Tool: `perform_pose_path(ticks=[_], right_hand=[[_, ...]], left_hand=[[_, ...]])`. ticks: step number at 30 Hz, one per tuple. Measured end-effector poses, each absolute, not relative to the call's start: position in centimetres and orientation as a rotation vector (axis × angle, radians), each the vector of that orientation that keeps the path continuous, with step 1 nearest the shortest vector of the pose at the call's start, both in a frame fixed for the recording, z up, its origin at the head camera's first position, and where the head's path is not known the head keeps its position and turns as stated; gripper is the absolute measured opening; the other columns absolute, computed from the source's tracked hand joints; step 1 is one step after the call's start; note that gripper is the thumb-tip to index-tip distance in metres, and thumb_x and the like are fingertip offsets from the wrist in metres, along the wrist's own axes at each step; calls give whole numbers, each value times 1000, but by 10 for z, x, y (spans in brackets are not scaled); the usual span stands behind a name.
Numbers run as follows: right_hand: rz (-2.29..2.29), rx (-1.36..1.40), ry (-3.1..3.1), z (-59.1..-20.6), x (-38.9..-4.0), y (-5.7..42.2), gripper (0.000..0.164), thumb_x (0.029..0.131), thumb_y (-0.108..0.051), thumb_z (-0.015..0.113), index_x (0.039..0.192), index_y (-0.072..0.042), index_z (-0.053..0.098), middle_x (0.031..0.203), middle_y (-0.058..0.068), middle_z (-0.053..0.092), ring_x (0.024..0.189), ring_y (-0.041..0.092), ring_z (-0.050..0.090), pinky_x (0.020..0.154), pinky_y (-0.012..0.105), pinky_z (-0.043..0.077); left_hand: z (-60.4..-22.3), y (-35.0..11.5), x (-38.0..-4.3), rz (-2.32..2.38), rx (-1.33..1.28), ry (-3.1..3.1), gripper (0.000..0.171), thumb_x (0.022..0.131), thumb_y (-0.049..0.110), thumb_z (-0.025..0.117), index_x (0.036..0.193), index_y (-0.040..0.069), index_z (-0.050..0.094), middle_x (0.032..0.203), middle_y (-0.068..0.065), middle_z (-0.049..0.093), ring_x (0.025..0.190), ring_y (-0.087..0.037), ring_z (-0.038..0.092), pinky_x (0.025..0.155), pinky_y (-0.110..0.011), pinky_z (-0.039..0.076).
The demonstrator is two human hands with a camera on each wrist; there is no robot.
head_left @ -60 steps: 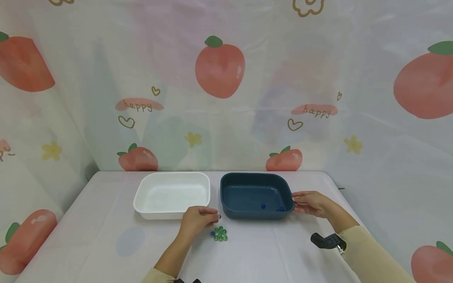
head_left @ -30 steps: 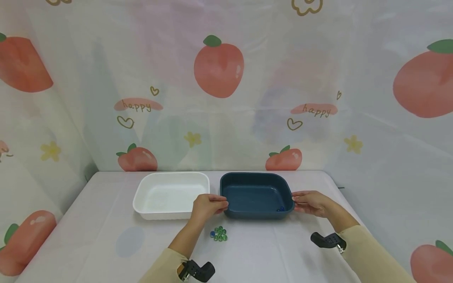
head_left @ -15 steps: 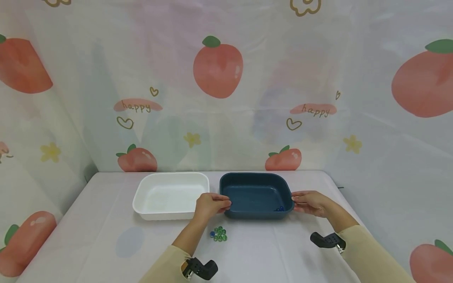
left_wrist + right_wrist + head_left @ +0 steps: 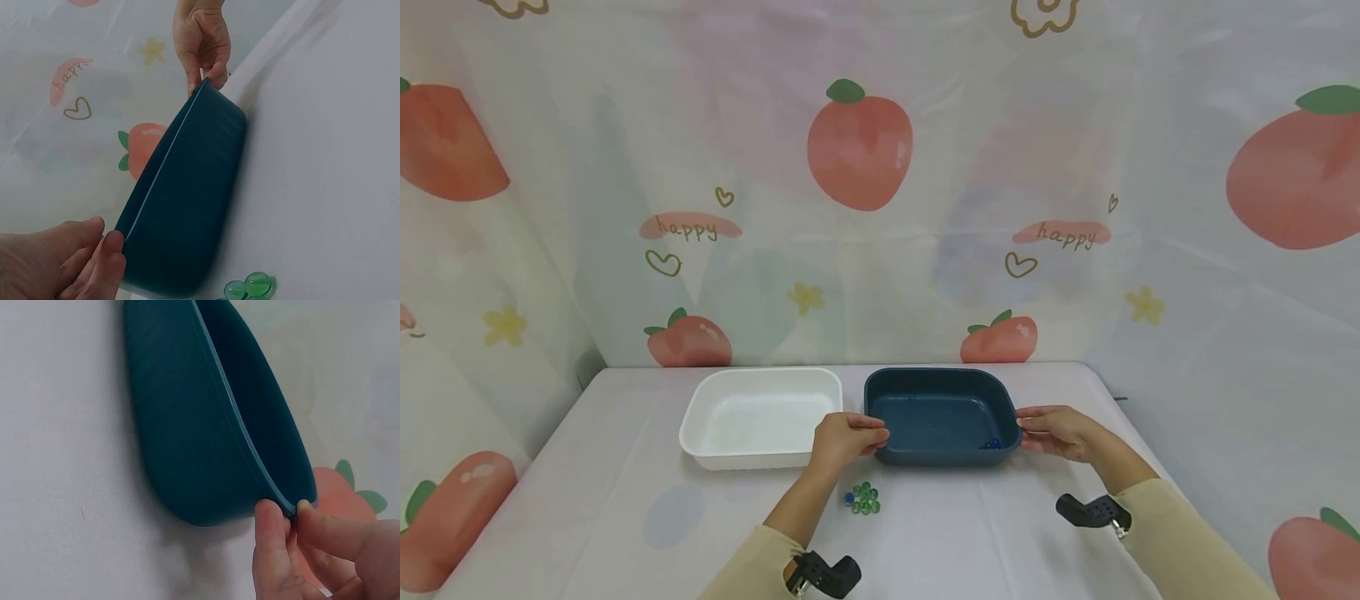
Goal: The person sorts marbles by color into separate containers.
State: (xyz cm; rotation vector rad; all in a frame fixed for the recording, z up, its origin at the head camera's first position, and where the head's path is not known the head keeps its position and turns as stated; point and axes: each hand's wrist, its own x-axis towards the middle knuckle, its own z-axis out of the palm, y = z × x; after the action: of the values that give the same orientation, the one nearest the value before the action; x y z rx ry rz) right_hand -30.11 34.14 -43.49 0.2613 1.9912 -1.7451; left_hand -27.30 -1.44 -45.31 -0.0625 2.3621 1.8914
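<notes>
A dark blue tray (image 4: 943, 456) stands at the centre of the table with a few blue marbles (image 4: 993, 443) in its near right corner. My right hand (image 4: 1060, 431) pinches its right rim between thumb and fingers, as the right wrist view also shows. Over the tray's near left corner is my left hand (image 4: 844, 439), fingertips at the rim. In the left wrist view its thumb and index finger sit slightly apart, with no marble visible between them. Several green marbles and one blue marble form a cluster (image 4: 863, 498) on the cloth in front.
A white tray (image 4: 760, 459) stands left of the blue one, partly behind my left hand. A white cloth (image 4: 985, 533) covers the table. Behind rises a patterned backdrop (image 4: 859, 275) with fruit prints. Each wrist wears a black camera mount.
My left hand has moved from beside the marble cluster, with a blue marble, up to the blue tray's left corner. A dark speck now shows inside that tray. My right hand stays put.
</notes>
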Motion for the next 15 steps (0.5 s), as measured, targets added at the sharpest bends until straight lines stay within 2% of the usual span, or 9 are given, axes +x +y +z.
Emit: perform_pose_path(ticks=[10, 15], right_hand=[[-1736, 279, 2006, -433, -299, 340, 49, 100, -1, 53, 141, 16, 34, 93, 6, 70, 83, 16, 68, 79, 28, 59], [-1733, 285, 2005, -432, -299, 339, 48, 100, -1, 52, 141, 16, 34, 93, 5, 70, 82, 16, 68, 79, 28, 59]], left_hand=[[-455, -17, -267, 1897, -66, 2329, 18, 82, 11, 79, 96, 0, 76, 82, -11, 76, 73, -16, 73, 68, -27, 60], [-456, -19, -259, 1920, -46, 2280, 20, 83, 11, 79, 97, -2, 76, 84, -12, 76, 75, -18, 74, 69, -27, 60]])
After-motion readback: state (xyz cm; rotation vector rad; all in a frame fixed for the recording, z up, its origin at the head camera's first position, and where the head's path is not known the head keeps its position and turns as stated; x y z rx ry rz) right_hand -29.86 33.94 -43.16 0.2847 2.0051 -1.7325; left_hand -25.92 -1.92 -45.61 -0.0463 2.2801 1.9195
